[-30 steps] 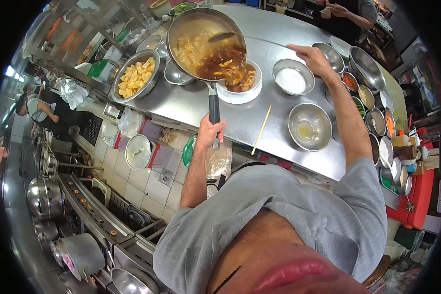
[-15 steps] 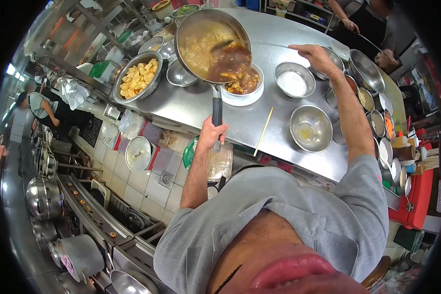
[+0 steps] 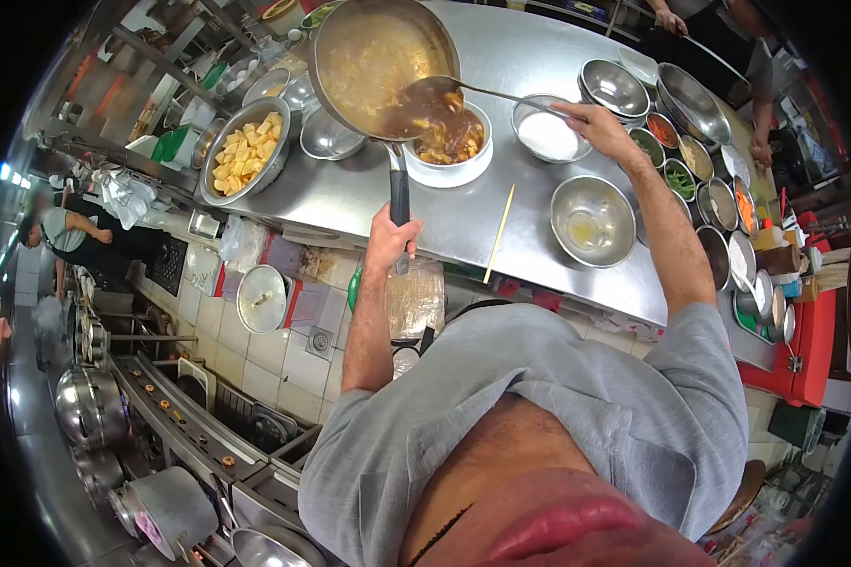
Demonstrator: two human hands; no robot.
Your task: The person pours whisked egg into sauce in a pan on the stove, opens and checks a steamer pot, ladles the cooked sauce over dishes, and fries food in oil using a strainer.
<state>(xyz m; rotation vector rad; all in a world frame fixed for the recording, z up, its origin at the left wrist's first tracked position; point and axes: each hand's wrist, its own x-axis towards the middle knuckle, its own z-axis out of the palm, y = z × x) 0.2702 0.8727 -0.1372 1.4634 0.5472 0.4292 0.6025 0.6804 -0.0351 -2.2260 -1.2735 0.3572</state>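
Pan (image 3: 378,66), held above a steel counter (image 3: 340,203) and tipped with its right edge over a white bowl (image 3: 489,137). Nearest the body, the left hand (image 3: 390,241) is closed around the pan's black handle (image 3: 399,194). On the counter's near side lie a yellow stick (image 3: 500,233) and a metal bowl (image 3: 572,213) with yellowish residue. Farther out, the right hand (image 3: 600,130) grips the end of a ladle (image 3: 511,96), whose head is at the pan's tipped edge. Brown, chunky food fills the white bowl, which sits on a white plate (image 3: 452,178). Beside it stands a steel bowl (image 3: 531,106) of white contents; a co-worker's hand (image 3: 671,21) appears beyond the counter.
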